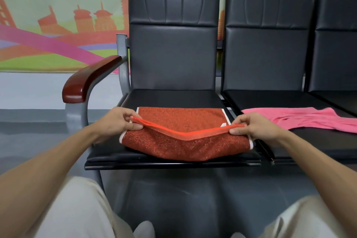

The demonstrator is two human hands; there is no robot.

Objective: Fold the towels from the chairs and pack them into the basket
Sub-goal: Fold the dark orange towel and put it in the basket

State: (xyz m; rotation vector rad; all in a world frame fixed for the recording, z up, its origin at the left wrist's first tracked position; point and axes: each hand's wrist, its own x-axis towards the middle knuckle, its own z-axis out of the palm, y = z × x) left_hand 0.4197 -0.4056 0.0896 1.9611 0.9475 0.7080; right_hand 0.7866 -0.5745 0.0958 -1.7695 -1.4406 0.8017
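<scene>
1. A glossy red-brown armrest (90,77) on a grey frame closes the left end of the row of seats.
2. My left grip (116,122) is narrow. Thumb and fingers pinch the left corner of the rust-orange towel's hem, just above the seat.
3. The rust-orange towel (183,141) lies on the seat of the first black chair (173,54). It is looped terry with a smooth, brighter orange hem band and white edging down both short sides. The far half lies flat on the cushion. The near half is turned back over it, and its rounded fold bulges at the seat's front edge. Between my grips the hem sags in a shallow V.
4. My right grip (257,127) is narrow too, pinching the hem's right corner beside a small white tag.
5. A pink towel (309,120) lies rumpled and unfolded on the seat of the second black chair (264,58).
</scene>
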